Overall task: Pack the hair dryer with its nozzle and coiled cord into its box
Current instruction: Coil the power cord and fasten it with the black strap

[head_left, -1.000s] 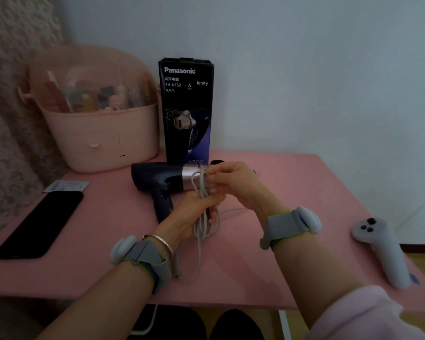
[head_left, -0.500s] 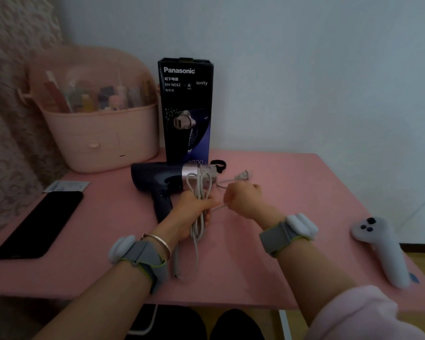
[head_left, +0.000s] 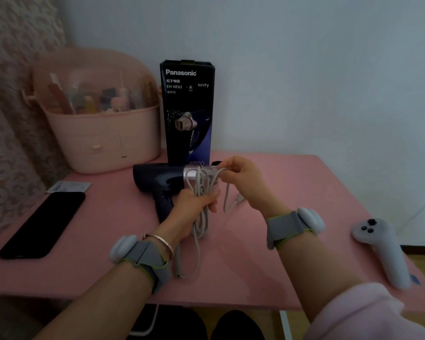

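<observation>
A single wide-angle camera, worn on the person's head, is looking forward and down across the pink table (head_left: 292, 182) toward the pale wall behind it. It is sitting close: both forearms are reaching in from the bottom edge and the left hand (head_left: 194, 204) and right hand (head_left: 243, 177) are meeting near the middle of the frame. The table's near edge is running across the lower part, with dark shoes showing beneath it. The far edge is meeting the wall above the middle, where the upright box (head_left: 188, 111) is standing. The wide lens is bending the table's sides outward. A patterned curtain (head_left: 12, 94) is filling the left margin.
</observation>
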Demonstrator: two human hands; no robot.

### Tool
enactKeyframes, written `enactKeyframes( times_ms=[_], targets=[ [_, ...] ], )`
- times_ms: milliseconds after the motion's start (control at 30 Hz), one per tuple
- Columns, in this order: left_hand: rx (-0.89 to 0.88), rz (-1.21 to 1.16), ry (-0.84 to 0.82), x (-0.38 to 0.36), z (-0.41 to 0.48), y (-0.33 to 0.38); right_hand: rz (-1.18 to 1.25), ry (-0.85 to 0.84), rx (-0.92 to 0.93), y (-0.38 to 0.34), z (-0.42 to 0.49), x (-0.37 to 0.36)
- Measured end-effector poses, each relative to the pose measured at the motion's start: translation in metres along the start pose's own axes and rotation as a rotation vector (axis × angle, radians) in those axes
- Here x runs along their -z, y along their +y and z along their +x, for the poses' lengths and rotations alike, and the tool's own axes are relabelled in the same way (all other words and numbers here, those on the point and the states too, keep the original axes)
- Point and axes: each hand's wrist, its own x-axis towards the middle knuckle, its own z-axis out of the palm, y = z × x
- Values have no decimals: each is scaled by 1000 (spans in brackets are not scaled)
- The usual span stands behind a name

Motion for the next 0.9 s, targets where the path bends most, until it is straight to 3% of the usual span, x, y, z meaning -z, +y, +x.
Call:
enactKeyframes(
  times_ms=[133,267,500,633,800,900],
  targets=[
    [73,-229,-12,-2,-4,-2,-133,-9,-36,7,-2,2],
    [61,-99,31,1,-2,-5,-175,-17,-58,4,-3,0],
    [39,-109,-95,-4,-3,-2,-206,-63,-65,1,-2,-15],
    [111,-213,-39,-3,-3,-2,-106,-4,-232,11,-1,-5],
    [144,-289,-42,-1,-3,-6,-628,-33,-372,38,-9,-1],
    [142,-347,-123,-6,-5,-5,-451,-17,-413,49,-17,-7]
  ],
)
